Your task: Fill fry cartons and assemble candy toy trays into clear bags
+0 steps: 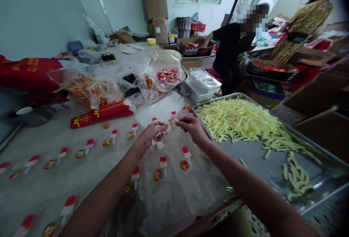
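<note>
My left hand (152, 133) is closed around several small white oval pieces (160, 145), held over clear plastic bags. Close beside it, my right hand (192, 126) pinches thumb against fingertips; what is between them is too small to make out. Both hands hover by a red-and-white popsicle-shaped piece (173, 114) and a round colourful one. Nearer to me lie another popsicle-shaped piece (163, 161) and a round red-and-green piece (157, 175), on or in flat clear bags (174, 197). Similar pairs run in rows across the table to the left.
On the right is a metal tray (253, 159) heaped with pale yellow sticks (240, 117). Behind my hands stand bags of orange pieces (87, 89), a bowl of red-and-white pieces (169, 75) and a clear plastic stack (203, 82). Two other people (231, 42) are farther back.
</note>
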### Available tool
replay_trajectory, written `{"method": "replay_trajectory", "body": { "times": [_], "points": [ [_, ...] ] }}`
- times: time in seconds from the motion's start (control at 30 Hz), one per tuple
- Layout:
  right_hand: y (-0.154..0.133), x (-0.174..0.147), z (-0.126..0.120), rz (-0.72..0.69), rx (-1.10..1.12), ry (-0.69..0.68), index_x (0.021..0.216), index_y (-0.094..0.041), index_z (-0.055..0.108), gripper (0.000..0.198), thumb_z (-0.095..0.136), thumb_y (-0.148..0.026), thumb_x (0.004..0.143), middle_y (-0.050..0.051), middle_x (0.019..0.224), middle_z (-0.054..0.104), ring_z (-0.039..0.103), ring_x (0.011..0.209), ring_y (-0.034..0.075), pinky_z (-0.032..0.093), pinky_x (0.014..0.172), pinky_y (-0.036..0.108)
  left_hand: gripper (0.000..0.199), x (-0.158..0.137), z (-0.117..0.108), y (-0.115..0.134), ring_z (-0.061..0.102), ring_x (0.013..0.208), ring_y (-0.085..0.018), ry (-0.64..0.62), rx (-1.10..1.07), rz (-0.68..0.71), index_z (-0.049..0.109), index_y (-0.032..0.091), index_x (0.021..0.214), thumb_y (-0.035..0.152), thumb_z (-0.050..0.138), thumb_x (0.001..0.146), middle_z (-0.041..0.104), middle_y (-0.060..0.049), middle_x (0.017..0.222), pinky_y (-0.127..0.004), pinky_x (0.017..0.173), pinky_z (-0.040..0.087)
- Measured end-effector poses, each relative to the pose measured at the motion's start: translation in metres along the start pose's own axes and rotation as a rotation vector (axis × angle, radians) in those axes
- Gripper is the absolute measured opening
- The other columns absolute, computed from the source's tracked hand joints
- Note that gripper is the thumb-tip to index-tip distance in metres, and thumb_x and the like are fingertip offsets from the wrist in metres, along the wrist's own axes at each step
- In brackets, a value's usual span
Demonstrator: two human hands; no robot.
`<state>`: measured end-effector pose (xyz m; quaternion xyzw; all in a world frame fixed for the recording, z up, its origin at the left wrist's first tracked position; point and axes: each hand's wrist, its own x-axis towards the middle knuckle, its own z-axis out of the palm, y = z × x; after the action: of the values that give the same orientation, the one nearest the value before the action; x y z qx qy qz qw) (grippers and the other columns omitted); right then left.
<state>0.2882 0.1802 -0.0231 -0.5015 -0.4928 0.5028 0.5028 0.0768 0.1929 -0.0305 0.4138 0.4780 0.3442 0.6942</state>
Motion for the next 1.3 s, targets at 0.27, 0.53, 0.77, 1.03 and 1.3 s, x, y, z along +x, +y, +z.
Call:
{"method": "replay_trajectory", "body": {
  "times": [0.27,0.53,0.77,1.03,1.3],
  "points": [
    [0.008,0.092,-0.056,-0.001,-0.622,0.075,0.076,-0.014,0.072,0.021,0.072,-0.035,0.073,0.003,0.056,0.065,0.058,0.050,0.015,0.043,0.053,0.026,0.031,0.023,-0.021,0.007,0.042,0.043,-0.003,0.084,-0.151,0.041,0.062,0.016,0.078,0.031,0.083,0.062,0.062,-0.001,0.069,-0.015,0.039,0.026],
    [0.007,0.095,-0.031,-0.103,-0.913,0.074,0.074,-0.016,0.076,0.016,0.080,-0.030,0.068,0.008,0.073,0.072,0.063,0.076,0.021,0.041,0.066,0.028,0.033,0.026,-0.013,0.008,0.046,0.043,-0.003,0.104,-0.233,-0.042,0.071,0.015,0.090,0.023,0.086,0.062,0.066,-0.003,0.077,-0.015,0.038,0.029],
    [-0.006,0.082,0.020,0.002,-0.489,-0.439,0.092,-0.015,0.079,0.029,0.074,-0.037,0.074,0.003,0.069,0.071,0.059,0.058,0.014,0.042,0.054,0.024,0.033,0.027,-0.010,0.009,0.049,0.052,-0.006,0.175,-0.123,0.032,0.074,0.015,0.083,0.031,0.088,0.059,0.066,-0.003,0.079,-0.017,0.046,0.035],
    [0.016,0.110,0.014,-0.626,-1.068,-0.477,0.092,-0.018,0.077,0.021,0.059,-0.011,0.083,0.007,0.096,0.075,0.065,0.086,0.017,0.044,0.077,0.027,0.031,0.000,-0.072,0.023,0.051,0.057,-0.008,0.319,-0.107,0.045,0.079,0.017,0.089,0.018,0.080,0.058,0.068,-0.005,0.080,-0.018,0.047,0.034],
    [0.018,0.122,0.012,-0.780,-1.216,-0.671,0.095,-0.019,0.078,0.032,0.051,-0.004,0.086,0.009,0.102,0.075,0.061,0.098,0.021,0.040,0.088,0.034,0.040,0.003,-0.083,0.013,0.046,0.048,-0.006,0.241,-0.157,0.068,0.078,0.015,0.100,0.018,0.081,0.060,0.064,-0.004,0.072,-0.018,0.041,0.028]
  ]
}}
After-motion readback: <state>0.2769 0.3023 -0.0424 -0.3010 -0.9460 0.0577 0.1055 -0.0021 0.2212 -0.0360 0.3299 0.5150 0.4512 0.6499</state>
